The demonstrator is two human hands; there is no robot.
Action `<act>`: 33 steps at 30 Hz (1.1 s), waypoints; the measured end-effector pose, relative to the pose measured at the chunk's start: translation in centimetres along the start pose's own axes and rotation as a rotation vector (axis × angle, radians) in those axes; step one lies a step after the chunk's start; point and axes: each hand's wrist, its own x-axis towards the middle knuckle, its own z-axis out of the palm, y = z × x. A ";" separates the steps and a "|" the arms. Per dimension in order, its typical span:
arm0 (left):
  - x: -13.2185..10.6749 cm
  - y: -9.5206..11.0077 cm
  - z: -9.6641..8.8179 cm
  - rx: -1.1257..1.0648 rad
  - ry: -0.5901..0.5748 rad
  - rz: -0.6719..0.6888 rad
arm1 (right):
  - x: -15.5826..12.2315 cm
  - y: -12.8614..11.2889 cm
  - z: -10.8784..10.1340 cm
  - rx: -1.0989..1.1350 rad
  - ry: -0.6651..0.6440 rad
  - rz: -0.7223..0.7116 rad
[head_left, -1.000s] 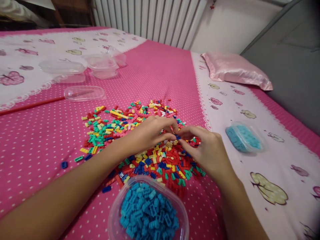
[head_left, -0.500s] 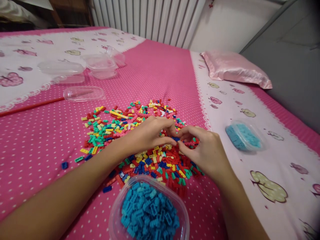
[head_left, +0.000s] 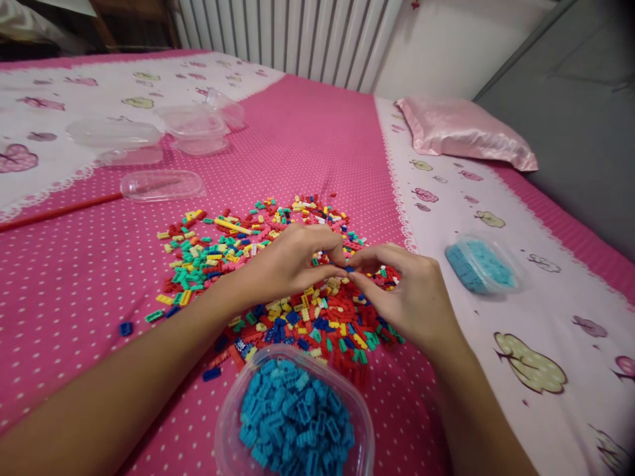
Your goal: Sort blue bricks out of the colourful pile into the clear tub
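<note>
- Nearest: open tub (head_left: 366, 423), transparent, heaped with turquoise bricks (head_left: 297, 416). It stands low between the forearms; I judge a dropped wrist could catch its rim and spill turquoise into the other colours.
- Just beyond: multicoloured brick pile (head_left: 337, 311), loose on the polka-dot bedspread (head_left: 74, 284). Soft footing; a tug on the cloth could shift pile and tub together.
- Above the pile: left hand (head_left: 292, 261) and right hand (head_left: 414, 291), fingertips of each pinched on the same small dark blue brick (head_left: 350, 269) between them. Fingers hide much of it; one piece or two, I can't tell. Little to grip, so it could slip and be lost among similar blues below.
- Off right: second tub (head_left: 496, 281), turquoise bricks inside; lidded or not, unclear to me.
- Farther left: transparent lid (head_left: 161, 185), red stick (head_left: 62, 213) running up to it; beyond, transparent containers (head_left: 193, 125), some stacked, contents unreadable.
</note>
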 end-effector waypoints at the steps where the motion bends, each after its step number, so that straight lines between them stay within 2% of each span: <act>1: 0.0 0.0 -0.1 0.002 0.000 0.003 | 0.0 0.1 0.0 0.003 0.004 -0.002; 5: 0.0 -0.4 -1.0 -0.104 -0.019 -0.045 | -0.1 0.0 -0.4 0.053 0.006 0.061; 7: 0.0 -0.7 -1.8 -0.180 0.031 -0.123 | -0.3 -0.8 -1.0 0.079 -0.008 0.080; 10: -0.1 -1.2 -2.8 -0.139 0.208 -0.232 | -1.1 -3.1 -1.3 0.110 -0.151 -0.076; 12: -0.2 -1.7 -3.0 0.011 0.273 -0.256 | -2.0 -4.9 -0.7 0.117 -0.315 -0.190; 13: -0.3 -1.9 -3.0 0.102 0.271 -0.266 | -2.4 -5.7 -0.2 0.107 -0.340 -0.229; 15: -0.4 -2.2 -2.5 0.236 0.232 -0.270 | -3.3 -6.9 1.2 0.037 -0.260 -0.261; 18: -0.5 -2.4 -1.6 0.312 0.180 -0.244 | -3.9 -7.5 2.9 -0.091 -0.250 -0.281; 20: -0.5 -2.3 -1.2 0.336 0.177 -0.234 | -3.9 -7.4 2.9 -0.106 -0.255 -0.273; 22: -0.5 -2.2 -1.5 0.359 0.159 -0.241 | -3.6 -7.1 2.2 -0.054 -0.283 -0.269; 25: -1.0 -2.2 -3.7 0.280 -0.008 -0.237 | -2.8 -6.2 0.5 0.051 -0.366 -0.270; 28: -2.0 -2.3 -6.9 -0.026 -0.286 -0.220 | -2.0 -4.6 -0.2 0.068 -0.311 -0.152; 30: -2.7 -2.4 -8.5 -0.154 -0.441 -0.274 | -1.7 -3.6 0.5 0.061 -0.272 -0.061; 33: -3.3 -2.1 -9.1 -0.289 -0.577 -0.411 | -1.7 -2.8 2.6 0.088 -0.354 -0.089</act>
